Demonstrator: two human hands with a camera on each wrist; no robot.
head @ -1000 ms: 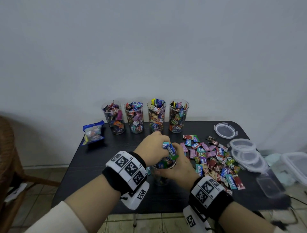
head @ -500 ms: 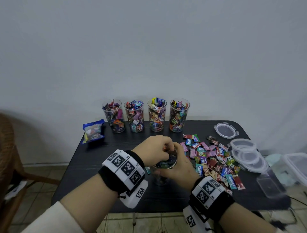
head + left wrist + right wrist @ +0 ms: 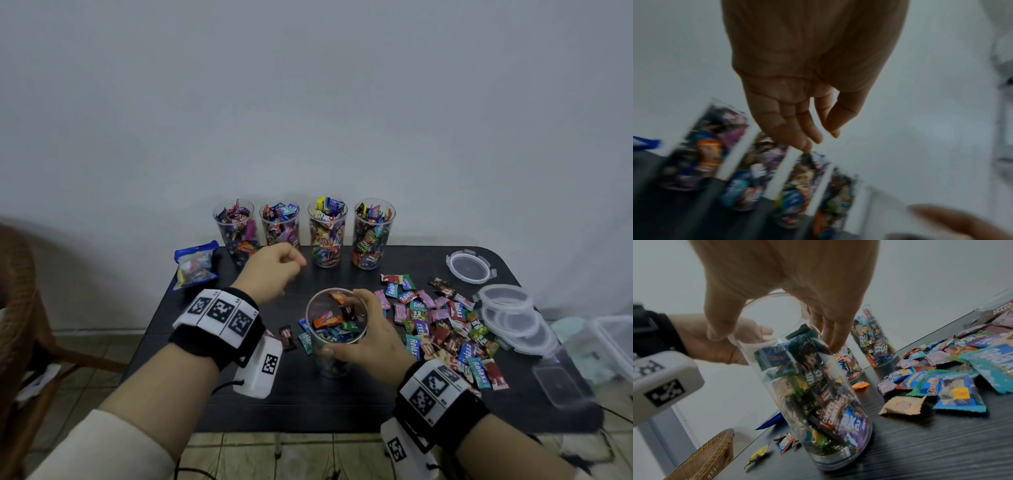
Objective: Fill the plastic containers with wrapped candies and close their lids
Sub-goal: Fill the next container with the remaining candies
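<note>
Item: clear plastic container (image 3: pixel 334 329), lidless, partly filled with wrapped candies, upright on the black table (image 3: pixel 342 407) near its front edge. I saw my right hand (image 3: pixel 371 337) gripping it at the rim, thumb on the near side, fingers on the far. My left hand (image 3: pixel 270 272) hung behind and left of it, loosely curled, holding nothing. Loose candies (image 3: pixel 442 325) lay to its right.

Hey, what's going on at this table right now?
A person is filling clear plastic cups with wrapped candies. The right hand grips a partly filled cup near the table's front edge; the left hand is lifted above the table, holding nothing. Four full cups line the back, loose candies and round lids lie to the right.
</note>
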